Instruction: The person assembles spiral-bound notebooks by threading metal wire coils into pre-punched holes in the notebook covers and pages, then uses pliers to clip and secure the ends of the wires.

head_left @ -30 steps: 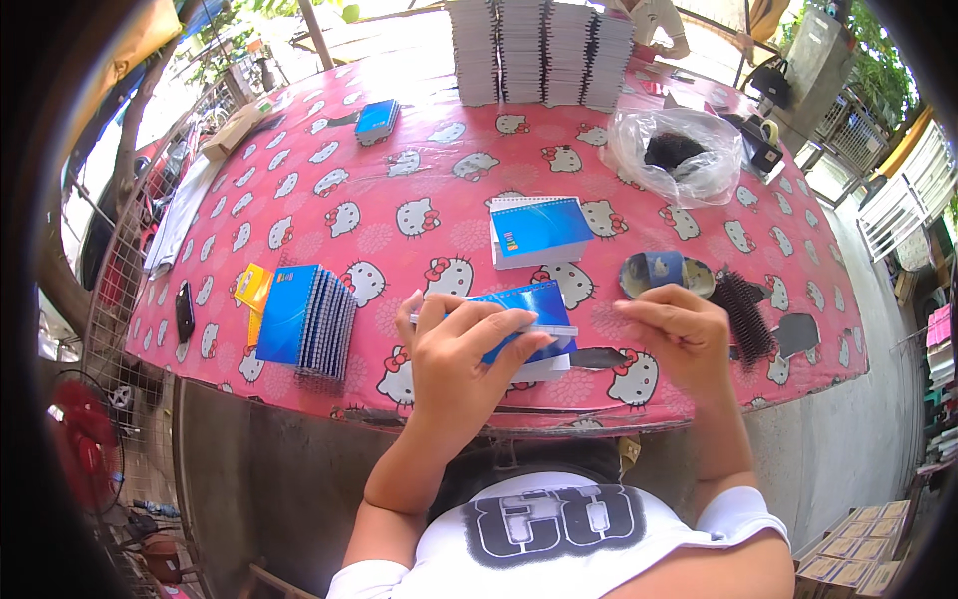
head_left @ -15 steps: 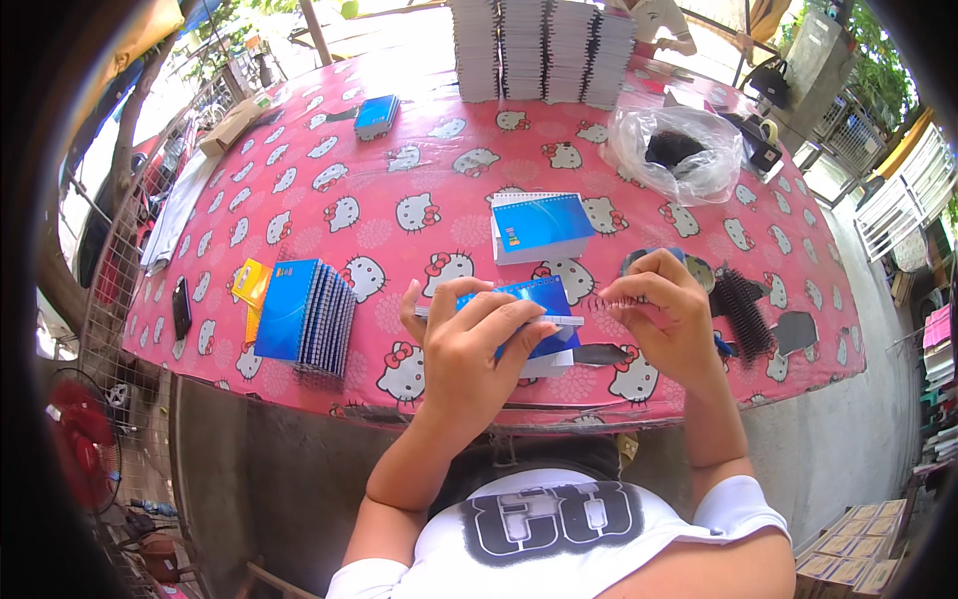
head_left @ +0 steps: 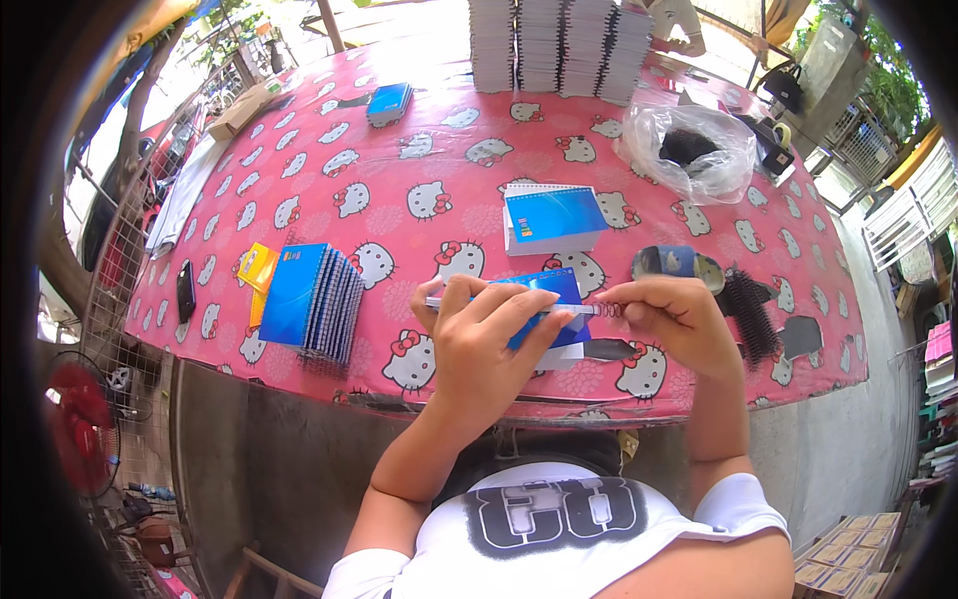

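Note:
My left hand (head_left: 487, 334) grips a thin notepad (head_left: 577, 308), held almost edge-on with its white edge showing. Under it on the table lies a blue-covered pad (head_left: 549, 284) with holes along its far edge, partly hidden by the hand. Between thumb and fingers, my right hand (head_left: 671, 317) pinches a dark spiral binding coil (head_left: 607, 309). The coil's left end meets the right end of the held notepad; how far it is threaded cannot be made out. Just beyond stands a stack of blue-covered pads (head_left: 555, 218). Spiral-bound blue notebooks (head_left: 292, 298) are piled at the left.
Right of my right hand lie a pile of black coils (head_left: 748, 314) and a tin-like container (head_left: 677, 263). A clear plastic bag (head_left: 733, 160) holds dark coils. Tall notebook stacks (head_left: 559, 45) stand at the back, near another person (head_left: 679, 22). Yellow packets (head_left: 256, 268) and a phone (head_left: 186, 290) lie left.
My right hand has brought the coil left and slightly down, up to the notepad's end. My left hand still grips the notepad. The whole view has shifted slightly.

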Demonstrator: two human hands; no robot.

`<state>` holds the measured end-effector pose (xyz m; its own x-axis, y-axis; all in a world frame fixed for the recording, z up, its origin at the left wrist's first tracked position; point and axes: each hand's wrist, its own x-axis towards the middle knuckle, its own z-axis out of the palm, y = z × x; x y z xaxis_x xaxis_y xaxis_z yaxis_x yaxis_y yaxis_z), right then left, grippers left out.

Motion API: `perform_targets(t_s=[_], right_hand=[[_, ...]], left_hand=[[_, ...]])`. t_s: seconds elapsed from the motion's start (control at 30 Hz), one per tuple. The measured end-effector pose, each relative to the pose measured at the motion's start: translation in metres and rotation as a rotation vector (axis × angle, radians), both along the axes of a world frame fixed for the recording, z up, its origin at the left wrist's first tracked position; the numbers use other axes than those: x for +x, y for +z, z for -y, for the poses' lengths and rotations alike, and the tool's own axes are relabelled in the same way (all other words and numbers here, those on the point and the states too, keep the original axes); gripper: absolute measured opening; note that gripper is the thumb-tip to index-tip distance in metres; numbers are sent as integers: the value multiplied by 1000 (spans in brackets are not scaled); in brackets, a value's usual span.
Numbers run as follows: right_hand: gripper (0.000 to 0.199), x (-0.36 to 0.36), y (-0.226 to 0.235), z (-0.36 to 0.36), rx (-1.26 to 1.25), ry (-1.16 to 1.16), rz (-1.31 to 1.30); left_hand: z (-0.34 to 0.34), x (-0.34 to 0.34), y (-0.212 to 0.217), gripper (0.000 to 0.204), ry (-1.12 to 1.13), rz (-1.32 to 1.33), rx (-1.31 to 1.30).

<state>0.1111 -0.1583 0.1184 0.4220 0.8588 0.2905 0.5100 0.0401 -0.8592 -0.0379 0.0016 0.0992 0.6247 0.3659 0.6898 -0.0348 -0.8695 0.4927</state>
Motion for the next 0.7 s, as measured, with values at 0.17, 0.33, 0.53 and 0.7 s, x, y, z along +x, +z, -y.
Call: perform_targets(t_s=[0.17,0.33,0.53,0.7], right_hand=[[20,-18,3,1,25,-128,468],[15,-27,6,-10,53,-177,525],[15,-28,1,-11,25,-159,541],[40,79,-2,47,-241,-528,483]], left_hand=[[1,-4,1,22,9,-13,16],[1,-6,0,22,17,-27,27],[1,-6,-1,21,7,-21,19],[-9,-7,5,23,-51,17,57]])
